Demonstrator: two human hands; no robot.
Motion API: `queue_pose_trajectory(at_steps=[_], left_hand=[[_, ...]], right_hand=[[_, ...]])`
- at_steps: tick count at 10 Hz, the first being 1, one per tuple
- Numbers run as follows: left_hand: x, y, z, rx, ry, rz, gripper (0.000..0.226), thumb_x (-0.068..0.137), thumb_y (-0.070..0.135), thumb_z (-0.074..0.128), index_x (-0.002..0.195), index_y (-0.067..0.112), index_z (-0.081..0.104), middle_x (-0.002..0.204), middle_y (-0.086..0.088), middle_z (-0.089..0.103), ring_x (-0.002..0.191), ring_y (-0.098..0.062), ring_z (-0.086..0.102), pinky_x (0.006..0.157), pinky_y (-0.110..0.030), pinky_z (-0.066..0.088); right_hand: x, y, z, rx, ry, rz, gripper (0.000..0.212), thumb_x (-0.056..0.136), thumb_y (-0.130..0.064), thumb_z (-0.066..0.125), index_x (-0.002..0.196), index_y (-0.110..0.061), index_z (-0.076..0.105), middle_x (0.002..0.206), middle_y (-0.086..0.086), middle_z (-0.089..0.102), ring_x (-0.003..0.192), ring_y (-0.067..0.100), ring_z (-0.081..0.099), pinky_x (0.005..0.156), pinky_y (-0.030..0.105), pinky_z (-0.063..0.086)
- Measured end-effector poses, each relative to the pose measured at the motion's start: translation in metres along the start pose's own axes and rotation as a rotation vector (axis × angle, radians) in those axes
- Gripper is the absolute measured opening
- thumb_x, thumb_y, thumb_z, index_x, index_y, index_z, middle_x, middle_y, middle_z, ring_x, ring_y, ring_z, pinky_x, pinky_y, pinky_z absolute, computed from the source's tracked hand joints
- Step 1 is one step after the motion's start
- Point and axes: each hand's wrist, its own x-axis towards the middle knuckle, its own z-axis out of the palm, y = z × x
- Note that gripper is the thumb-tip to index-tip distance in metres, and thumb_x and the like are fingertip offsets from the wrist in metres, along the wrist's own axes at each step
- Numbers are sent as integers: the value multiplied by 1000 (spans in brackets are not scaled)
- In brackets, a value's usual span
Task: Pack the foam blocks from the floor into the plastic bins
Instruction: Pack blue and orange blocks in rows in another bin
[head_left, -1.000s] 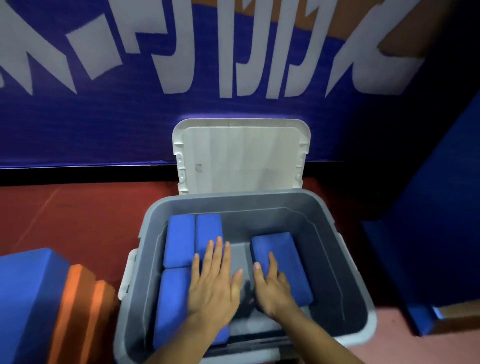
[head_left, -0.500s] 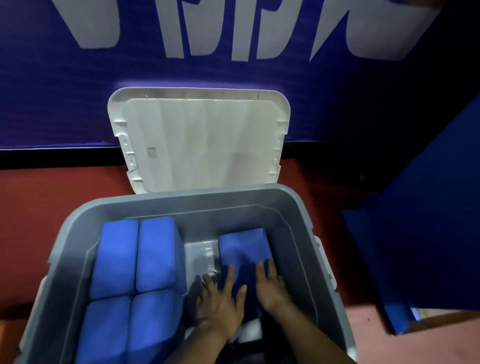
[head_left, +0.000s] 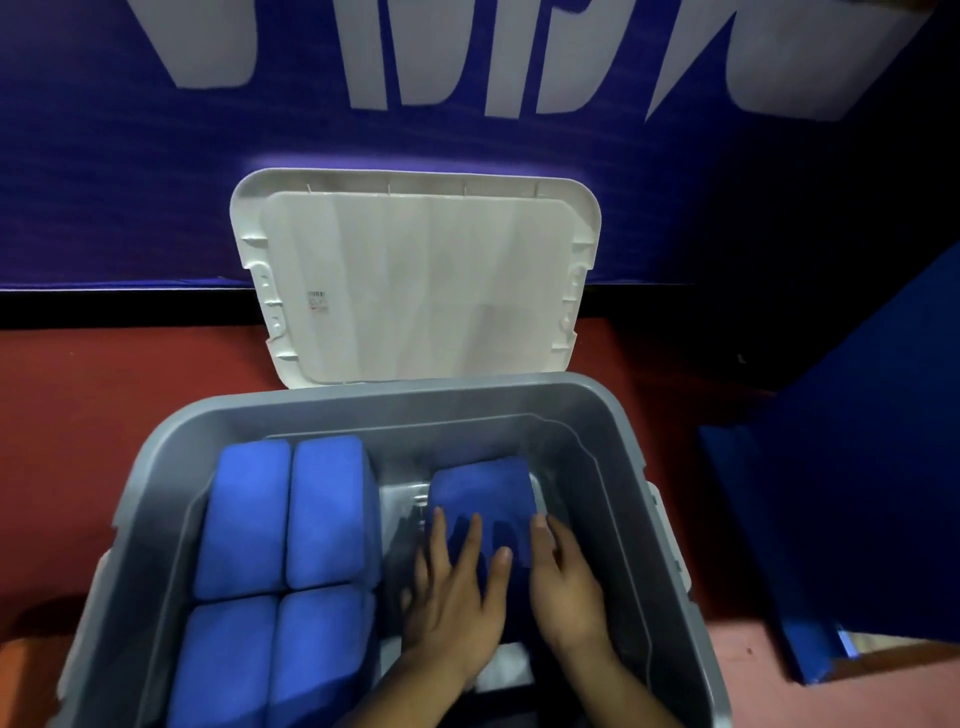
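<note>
Head view, the only one. Both my hands are inside the grey plastic bin (head_left: 415, 397), on the loose foam block (head_left: 480, 493) in its right half. My left hand (head_left: 457, 587) lies flat on the block's top, fingers straight and spread; my right hand (head_left: 563, 587) runs along its right edge, fingers extended against the foam and not visibly closed round it. Neither hand pinches anything. I judge the flat press is for sliding and squaring the block, not lifting it. It sits a little apart from the four packed foam blocks (head_left: 327, 514), which lie two by two, touching, tight against the left wall. Packed flush like that, they leave a clear strip of bin floor between them and my block. The next move probably calls for settling this one straight so another fits below it. Bare bin floor shows just nearer me. The white lid (head_left: 415, 280) leans upright against the blue wall banner (head_left: 156, 197) behind the bin, out of the way of loading. The bin stands on red floor (head_left: 104, 395); a blue mat (head_left: 841, 493) rises at right. No blocks on the floor show here.
</note>
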Motion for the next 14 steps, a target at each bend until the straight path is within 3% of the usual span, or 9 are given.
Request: queue_pose_trajectory(at_steps=[1, 2, 3, 5, 7, 8, 11, 13, 14], left_hand=[[-12, 3, -20, -48, 54, 143, 96, 58, 91, -29, 145, 50, -25, 169, 10, -9, 155, -12, -7, 126, -35, 2], [-29, -3, -47, -181, 68, 223, 80, 70, 86, -15, 143, 57, -28, 168, 9, 19, 151, -10, 26, 122, -32, 25], [-45, -8, -73, -111, 170, 241, 63, 98, 61, 9, 141, 53, -35, 145, -2, 56, 124, -16, 58, 100, -31, 44], [-26, -22, -92, 128, 427, 239, 58, 100, 59, 4, 156, 45, 6, 95, 5, 73, 90, -20, 65, 81, -39, 47], [8, -40, -106, 340, 352, 121, 82, 84, 62, -28, 157, 51, 7, 157, 14, 35, 143, -18, 31, 114, -43, 20], [21, -57, -104, 327, 346, 67, 72, 103, 56, -4, 147, 38, 49, 158, -1, 42, 144, -24, 41, 112, -53, 24], [31, -65, -92, 349, 345, 89, 66, 105, 51, 1, 153, 27, 40, 162, -4, 34, 151, -26, 29, 119, -57, 17], [17, -67, -110, 361, 336, 137, 106, 61, 67, -51, 155, 33, -17, 165, 2, -24, 145, -13, -31, 118, -42, -23], [-9, -71, -138, 323, 401, 130, 123, 59, 72, -50, 162, 32, 4, 169, 2, -9, 155, -17, -16, 117, -40, -25]], right_hand=[[-26, -20, -7, 130, 67, -181, 53, 100, -55, 45, 149, -36, 49, 151, -12, 51, 135, 3, 48, 111, 26, 36], [-47, -41, -3, 186, 46, -279, 68, 94, -64, 42, 156, -39, 33, 150, -22, 36, 132, -3, 39, 108, 25, 33], [-51, -58, 11, 241, 50, -304, 58, 99, -63, 41, 143, -28, 52, 143, -13, 50, 124, 2, 51, 108, 30, 39], [-42, -78, 46, 333, -145, -217, 34, 108, -43, 38, 140, -37, 49, 136, -12, 59, 121, 2, 57, 108, 30, 42], [-12, -84, 77, 182, -236, -227, 44, 109, -47, 31, 152, -45, 29, 148, -11, 51, 126, 6, 55, 106, 27, 37], [-3, -76, 97, 72, -251, -254, 49, 109, -48, 26, 158, -45, 22, 160, -11, 38, 143, 11, 43, 120, 35, 31], [8, -71, 106, -24, -251, -303, 52, 109, -46, 21, 161, -38, 16, 165, -11, 28, 149, 11, 33, 123, 37, 26], [-8, -83, 86, -146, -273, -340, 54, 110, -45, 21, 161, -39, 3, 169, -6, 20, 152, 18, 30, 119, 27, 21], [-25, -87, 76, -186, -190, -420, 51, 108, -51, 22, 155, -48, 6, 169, -10, 18, 154, 16, 22, 126, 37, 17]])
